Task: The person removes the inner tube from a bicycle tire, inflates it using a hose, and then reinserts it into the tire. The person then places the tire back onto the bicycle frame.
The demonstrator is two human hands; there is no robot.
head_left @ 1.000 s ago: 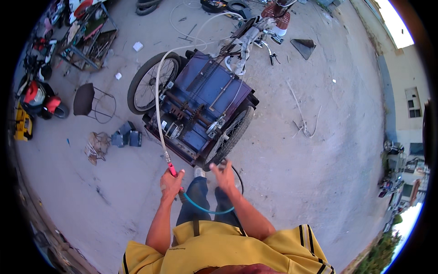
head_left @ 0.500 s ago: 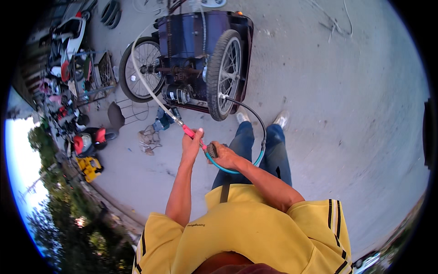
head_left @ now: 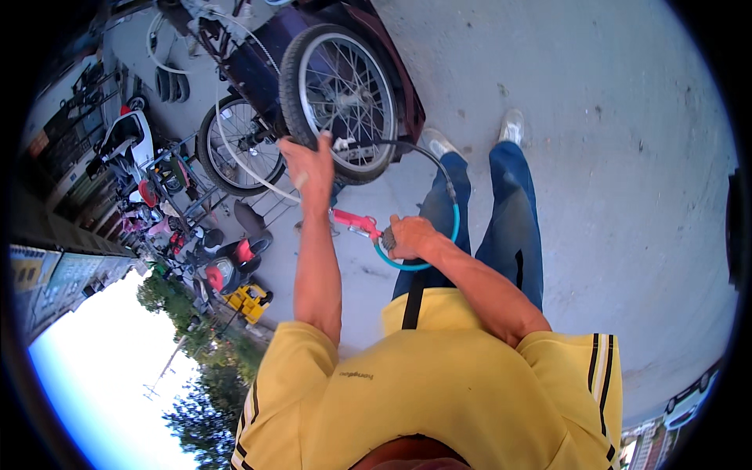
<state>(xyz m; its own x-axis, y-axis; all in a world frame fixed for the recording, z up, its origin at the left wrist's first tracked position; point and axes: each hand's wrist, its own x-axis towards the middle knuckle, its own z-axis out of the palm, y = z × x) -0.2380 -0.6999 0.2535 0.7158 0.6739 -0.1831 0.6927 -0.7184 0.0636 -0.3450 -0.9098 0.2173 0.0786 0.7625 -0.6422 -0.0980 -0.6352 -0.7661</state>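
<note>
My left hand [head_left: 308,164] is raised at the lower left of the near spoked wheel [head_left: 345,99], thumb and fingers apart; whether it touches the tyre is unclear. Lower right, my right hand [head_left: 411,235] is closed on the gauge end of a pink inflator [head_left: 352,220]. A pale hose [head_left: 240,159] runs up from the inflator. A teal-and-black hose [head_left: 454,226] loops from it to the wheel's valve area. The wheel belongs to a dark tricycle frame [head_left: 402,66], with a second wheel [head_left: 235,169] behind to the left.
At the left are parked scooters [head_left: 235,258], loose tyres [head_left: 172,84], metal racks and a yellow object [head_left: 249,302]. My feet [head_left: 511,125] stand beside the tricycle on grey pavement [head_left: 619,219]. A car [head_left: 689,395] is far right.
My left hand has left the pink inflator and moved up to the near wheel. My right hand now holds the inflator. The view has swung, bringing the wheel closer.
</note>
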